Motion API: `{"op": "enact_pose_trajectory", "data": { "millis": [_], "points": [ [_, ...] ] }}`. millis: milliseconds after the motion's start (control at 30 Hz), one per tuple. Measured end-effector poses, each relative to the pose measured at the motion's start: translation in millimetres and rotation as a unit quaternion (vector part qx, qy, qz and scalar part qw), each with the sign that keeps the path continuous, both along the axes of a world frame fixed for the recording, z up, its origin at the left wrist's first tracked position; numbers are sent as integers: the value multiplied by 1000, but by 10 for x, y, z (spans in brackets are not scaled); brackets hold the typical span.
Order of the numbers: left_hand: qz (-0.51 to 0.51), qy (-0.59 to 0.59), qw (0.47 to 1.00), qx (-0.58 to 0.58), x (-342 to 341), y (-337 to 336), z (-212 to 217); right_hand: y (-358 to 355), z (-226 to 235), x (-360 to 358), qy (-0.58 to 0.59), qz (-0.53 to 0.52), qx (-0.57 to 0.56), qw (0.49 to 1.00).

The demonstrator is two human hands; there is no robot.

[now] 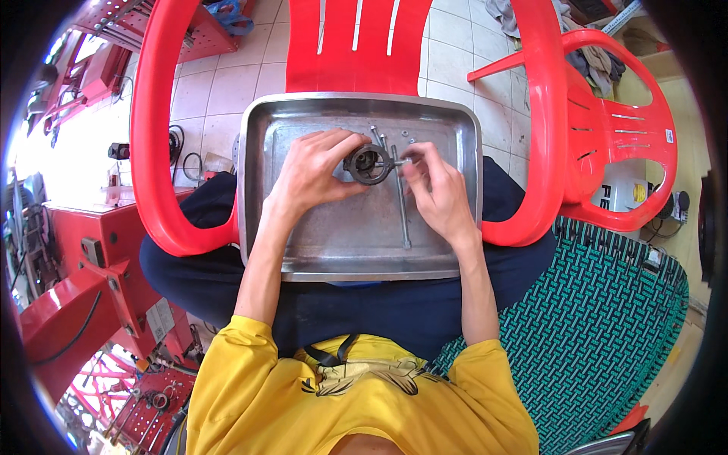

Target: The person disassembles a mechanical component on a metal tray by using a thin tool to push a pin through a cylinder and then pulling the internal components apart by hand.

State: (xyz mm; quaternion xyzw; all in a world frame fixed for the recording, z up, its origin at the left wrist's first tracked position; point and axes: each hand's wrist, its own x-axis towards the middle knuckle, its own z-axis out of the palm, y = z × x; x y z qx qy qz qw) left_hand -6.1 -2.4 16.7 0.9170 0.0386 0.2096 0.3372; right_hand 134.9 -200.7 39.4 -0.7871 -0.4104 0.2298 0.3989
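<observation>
1. Left hand (309,168), curled, grips the dark metal ring (370,181) over the tray (356,277), nearer its far edge.
2. Right hand (438,188), fingertips nearly together, meets the ring's screw (401,161); grip unclear.

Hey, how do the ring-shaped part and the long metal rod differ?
The ring-shaped part is round and hollow; the long metal rod is straight and slim. The part is darker than the rod. The left hand grips the part; the rod lies in the tray. Both look metallic.
</observation>
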Motion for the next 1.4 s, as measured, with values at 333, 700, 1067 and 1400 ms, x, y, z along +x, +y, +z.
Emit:
{"op": "enact_pose_trajectory", "data": {
  "millis": [333,700,1067,1400],
  "points": [
    [20,5,1000,13,-15,-10,-22,2,-25,0,3,5,71,997],
    [22,-35,998,50,-13,-7,-42,20,-103,-39,-36,-1,87,996],
    [17,-13,998,52,-23,-21,-1,-14,-145,-13,-56,3,64,996],
    [9,-23,998,55,-21,-15,-20,-10,-135,-51,10,-7,56,998]
  ]
}}
